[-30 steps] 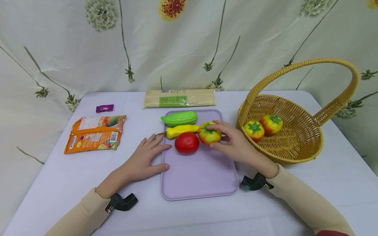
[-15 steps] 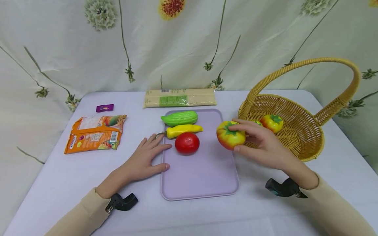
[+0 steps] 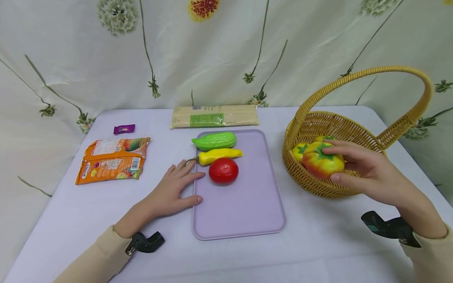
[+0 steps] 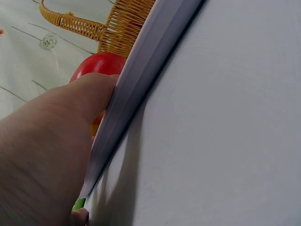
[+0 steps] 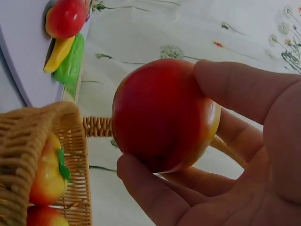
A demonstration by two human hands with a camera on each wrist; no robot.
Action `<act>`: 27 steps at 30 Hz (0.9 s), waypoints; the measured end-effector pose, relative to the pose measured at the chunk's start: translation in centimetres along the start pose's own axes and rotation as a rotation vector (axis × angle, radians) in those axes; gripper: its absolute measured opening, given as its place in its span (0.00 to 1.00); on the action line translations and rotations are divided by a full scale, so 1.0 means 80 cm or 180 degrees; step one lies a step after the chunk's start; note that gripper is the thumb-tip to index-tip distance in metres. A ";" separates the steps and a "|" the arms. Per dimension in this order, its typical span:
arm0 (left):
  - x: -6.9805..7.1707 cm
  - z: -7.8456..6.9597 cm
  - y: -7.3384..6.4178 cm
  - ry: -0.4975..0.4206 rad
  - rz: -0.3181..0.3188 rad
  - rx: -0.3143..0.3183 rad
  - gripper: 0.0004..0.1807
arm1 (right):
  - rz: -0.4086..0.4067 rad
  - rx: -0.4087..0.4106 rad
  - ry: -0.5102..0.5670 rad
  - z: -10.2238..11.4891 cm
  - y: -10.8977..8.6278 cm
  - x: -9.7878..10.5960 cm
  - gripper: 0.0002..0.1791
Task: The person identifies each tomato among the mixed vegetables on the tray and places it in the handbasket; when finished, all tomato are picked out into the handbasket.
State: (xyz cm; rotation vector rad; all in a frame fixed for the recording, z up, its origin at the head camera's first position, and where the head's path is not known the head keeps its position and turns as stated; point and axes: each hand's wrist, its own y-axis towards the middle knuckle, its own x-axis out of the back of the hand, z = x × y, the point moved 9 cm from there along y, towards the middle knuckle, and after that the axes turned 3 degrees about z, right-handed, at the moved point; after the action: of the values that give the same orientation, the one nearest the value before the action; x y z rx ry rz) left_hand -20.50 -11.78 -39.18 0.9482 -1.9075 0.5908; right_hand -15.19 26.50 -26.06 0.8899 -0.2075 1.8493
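Observation:
My right hand holds a yellow-and-red persimmon with a green leafy top, thumb on one side and fingers round the other. It hangs over the front left rim of a wicker basket, overlapping two similar persimmons inside. Its red underside faces the right wrist view. My left hand lies with fingers spread along the left edge of a lilac tray. A red tomato, a yellow pepper and a green ridged gourd are on the tray.
The basket's tall handle arches over it. Behind the tray lies a flat beige packet with a green label. An orange snack bag and a small purple packet are at the left. Flowered cloth hangs behind the table.
My right hand has lifted the persimmon off the tray beside the tomato and carried it right, over the basket. My left hand has stayed at the tray's left edge.

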 end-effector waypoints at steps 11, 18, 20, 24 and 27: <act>-0.001 0.003 0.000 -0.0025 -0.0009 0.0022 0.35 | -0.0204 -0.0062 -0.0130 -0.042 -0.026 0.043 0.35; -0.002 0.003 0.000 -0.0010 -0.0025 0.0016 0.34 | -0.0371 -0.0230 -0.0205 -0.070 -0.033 0.067 0.35; -0.001 0.002 0.001 -0.0007 -0.0034 -0.0002 0.34 | -0.0395 -0.0309 -0.0220 -0.079 -0.036 0.072 0.34; -0.002 0.001 0.001 -0.0018 -0.0009 0.0016 0.35 | -0.0436 -0.0622 -0.0342 -0.101 -0.040 0.080 0.31; -0.003 0.002 0.000 -0.0017 0.0015 0.0036 0.36 | -0.0439 -0.0837 -0.0406 -0.114 -0.043 0.083 0.30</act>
State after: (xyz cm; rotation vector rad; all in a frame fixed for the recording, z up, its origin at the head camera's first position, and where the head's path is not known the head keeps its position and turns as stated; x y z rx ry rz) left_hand -20.51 -11.77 -39.46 0.9536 -1.9134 0.6029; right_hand -17.92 37.59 -29.06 0.8171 -0.4471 1.5956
